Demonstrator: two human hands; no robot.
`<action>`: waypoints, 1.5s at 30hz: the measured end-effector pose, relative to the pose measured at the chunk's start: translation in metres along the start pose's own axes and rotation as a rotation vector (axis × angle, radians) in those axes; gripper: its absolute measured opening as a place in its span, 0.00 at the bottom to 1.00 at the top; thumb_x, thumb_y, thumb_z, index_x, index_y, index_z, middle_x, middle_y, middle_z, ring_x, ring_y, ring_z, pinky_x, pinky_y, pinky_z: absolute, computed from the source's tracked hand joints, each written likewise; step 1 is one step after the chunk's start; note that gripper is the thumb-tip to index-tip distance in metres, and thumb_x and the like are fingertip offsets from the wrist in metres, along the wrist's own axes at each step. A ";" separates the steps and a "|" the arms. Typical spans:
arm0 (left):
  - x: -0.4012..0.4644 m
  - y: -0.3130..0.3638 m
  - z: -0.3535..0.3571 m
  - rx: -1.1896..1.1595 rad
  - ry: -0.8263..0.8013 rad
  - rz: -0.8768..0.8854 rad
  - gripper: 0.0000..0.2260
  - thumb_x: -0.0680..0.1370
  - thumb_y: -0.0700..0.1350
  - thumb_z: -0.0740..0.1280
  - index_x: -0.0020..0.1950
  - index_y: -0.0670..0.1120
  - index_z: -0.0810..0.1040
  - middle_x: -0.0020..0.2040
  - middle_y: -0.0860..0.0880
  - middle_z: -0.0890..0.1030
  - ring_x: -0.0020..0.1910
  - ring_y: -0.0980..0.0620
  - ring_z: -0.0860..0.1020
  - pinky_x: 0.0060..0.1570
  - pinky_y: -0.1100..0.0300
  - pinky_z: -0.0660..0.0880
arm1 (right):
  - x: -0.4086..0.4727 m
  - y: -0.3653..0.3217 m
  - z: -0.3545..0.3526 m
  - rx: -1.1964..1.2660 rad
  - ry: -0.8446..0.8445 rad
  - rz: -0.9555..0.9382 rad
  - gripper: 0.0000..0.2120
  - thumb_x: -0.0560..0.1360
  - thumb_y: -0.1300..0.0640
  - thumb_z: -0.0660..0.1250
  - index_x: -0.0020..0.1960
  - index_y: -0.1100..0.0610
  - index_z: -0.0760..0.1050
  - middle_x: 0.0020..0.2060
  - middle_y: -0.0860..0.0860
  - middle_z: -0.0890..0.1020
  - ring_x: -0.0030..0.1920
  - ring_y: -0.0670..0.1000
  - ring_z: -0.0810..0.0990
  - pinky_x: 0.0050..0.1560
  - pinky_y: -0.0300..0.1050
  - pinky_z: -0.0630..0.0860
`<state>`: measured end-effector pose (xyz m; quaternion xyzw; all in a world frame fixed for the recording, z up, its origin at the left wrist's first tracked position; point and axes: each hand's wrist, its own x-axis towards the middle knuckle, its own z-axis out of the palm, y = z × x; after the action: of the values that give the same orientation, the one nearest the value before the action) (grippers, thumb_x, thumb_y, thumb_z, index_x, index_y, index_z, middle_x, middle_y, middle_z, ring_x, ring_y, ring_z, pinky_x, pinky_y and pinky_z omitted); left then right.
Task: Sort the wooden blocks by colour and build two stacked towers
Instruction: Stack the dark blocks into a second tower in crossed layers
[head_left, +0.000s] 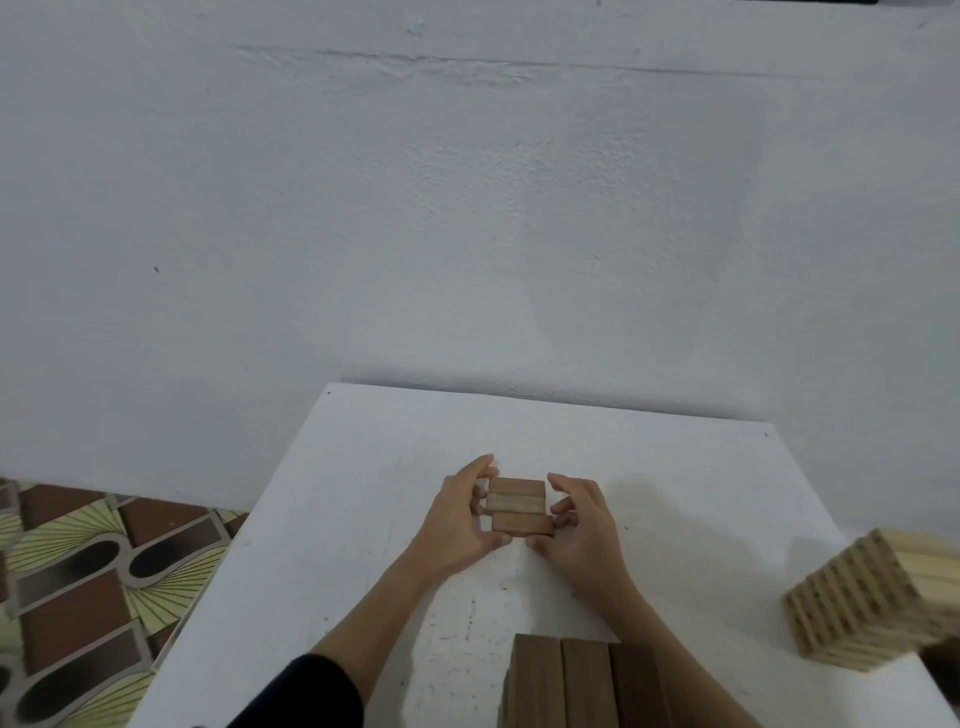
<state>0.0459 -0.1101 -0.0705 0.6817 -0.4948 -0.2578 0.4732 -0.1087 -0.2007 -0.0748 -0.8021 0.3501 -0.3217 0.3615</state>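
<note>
Lower left of frame: patterned floor tiles (78, 587) beside white table (322, 597). Black sleeve (311, 696) at bottom edge. Centre: left hand (457, 519), fingers curled against left ends of three brown blocks (519, 506) lying flat side by side (nearest one sits slightly to the right). Right hand (582, 525) mirrors it, fingers curled on right ends, thumb at near corner. Bottom centre: dark block tower (582, 686), top layer of three. Lower right: pale block tower (878, 603), many layers.
</note>
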 end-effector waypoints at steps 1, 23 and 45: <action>0.001 -0.002 0.000 -0.005 0.003 0.008 0.39 0.65 0.35 0.78 0.71 0.45 0.63 0.61 0.47 0.71 0.47 0.57 0.71 0.46 0.72 0.71 | -0.001 0.000 0.000 -0.001 0.003 -0.001 0.33 0.60 0.67 0.78 0.62 0.58 0.72 0.51 0.49 0.72 0.43 0.48 0.75 0.43 0.29 0.73; 0.003 -0.007 0.002 -0.045 0.041 0.011 0.38 0.63 0.35 0.78 0.67 0.52 0.65 0.63 0.49 0.71 0.55 0.53 0.73 0.51 0.64 0.76 | -0.001 -0.002 -0.002 0.008 -0.018 0.010 0.29 0.62 0.66 0.77 0.60 0.58 0.73 0.49 0.45 0.72 0.44 0.45 0.76 0.44 0.26 0.73; 0.009 -0.002 -0.007 0.063 -0.096 -0.076 0.43 0.65 0.40 0.79 0.75 0.48 0.59 0.63 0.55 0.71 0.51 0.55 0.72 0.47 0.72 0.71 | 0.017 -0.003 -0.013 -0.024 -0.333 0.113 0.48 0.65 0.63 0.76 0.76 0.53 0.52 0.65 0.45 0.68 0.47 0.47 0.72 0.45 0.27 0.70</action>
<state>0.0559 -0.1157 -0.0682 0.7013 -0.4985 -0.2923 0.4173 -0.1082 -0.2174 -0.0615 -0.8277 0.3336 -0.1592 0.4222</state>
